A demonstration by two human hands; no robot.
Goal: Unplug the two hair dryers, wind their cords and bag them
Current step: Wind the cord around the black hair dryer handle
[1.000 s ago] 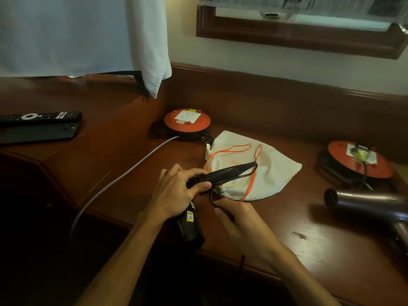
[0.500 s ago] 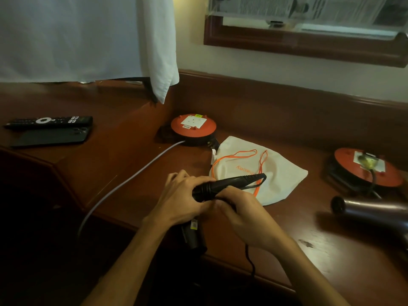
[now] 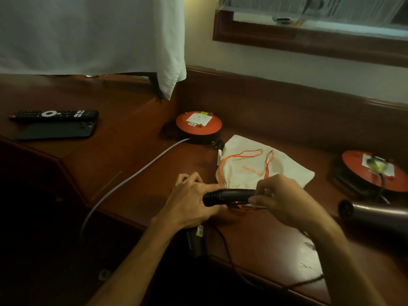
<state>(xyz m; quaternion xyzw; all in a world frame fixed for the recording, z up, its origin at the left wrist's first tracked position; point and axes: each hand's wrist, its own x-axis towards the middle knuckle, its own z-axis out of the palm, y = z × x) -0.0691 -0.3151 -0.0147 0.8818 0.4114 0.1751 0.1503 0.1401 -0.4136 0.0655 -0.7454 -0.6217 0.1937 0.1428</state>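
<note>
Gripping the black hair dryer (image 3: 229,194) by its smooth handle, the left hand (image 3: 189,202) is steadying it at the desk's 6 o'clock edge while the right hand (image 3: 284,197) is pinching its thin cord (image 3: 229,255) for winding, the soft white drawstring bag (image 3: 262,167) lying flat toward 12 o'clock.

Colours round my hands

Black dryer (image 3: 229,193) in my left hand (image 3: 189,202); beyond my right hand (image 3: 284,199), a white bag (image 3: 284,166) with orange drawstrings (image 3: 242,154) on the reddish-brown surface (image 3: 136,155).
</note>
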